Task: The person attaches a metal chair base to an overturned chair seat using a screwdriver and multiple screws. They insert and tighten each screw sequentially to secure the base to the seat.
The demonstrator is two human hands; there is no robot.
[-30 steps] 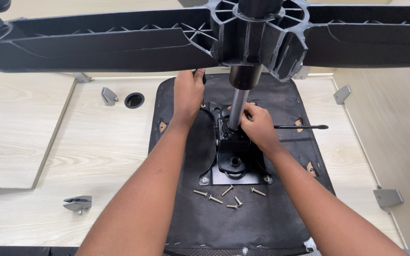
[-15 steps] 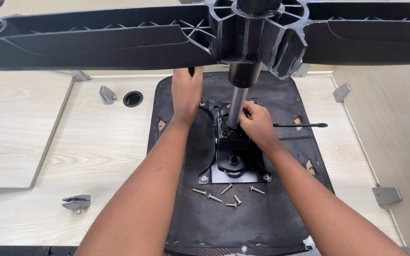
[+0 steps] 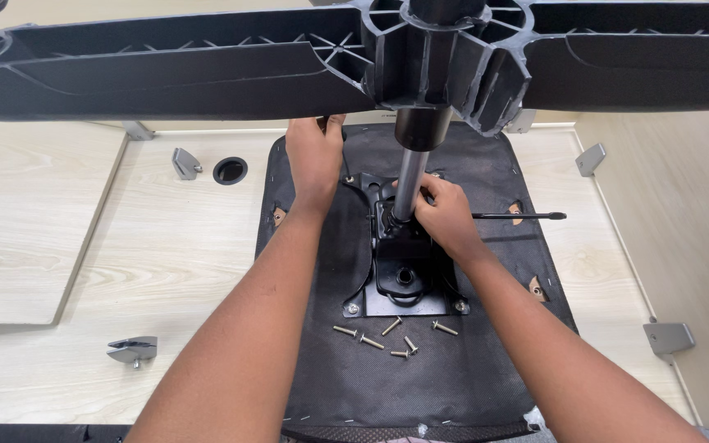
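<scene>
While the left hand (image 3: pixel 315 160) grips the seat's (image 3: pixel 486 369) far edge, right hand (image 3: pixel 446 217) fingers wrap the metal pole (image 3: pixel 408 184); screws (image 3: pixel 387 335) lie near.

Metal brackets (image 3: pixel 133 350) on wooden panel (image 3: pixel 166 246)

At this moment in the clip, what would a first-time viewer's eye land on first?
The big black star-shaped chair base fills the top of the view, with its metal column running down into the black mechanism plate on the upturned seat underside. The right hand grips at the foot of the column, while the left hand rests near the seat's far edge. Loose screws lie scattered just below the plate.
</scene>
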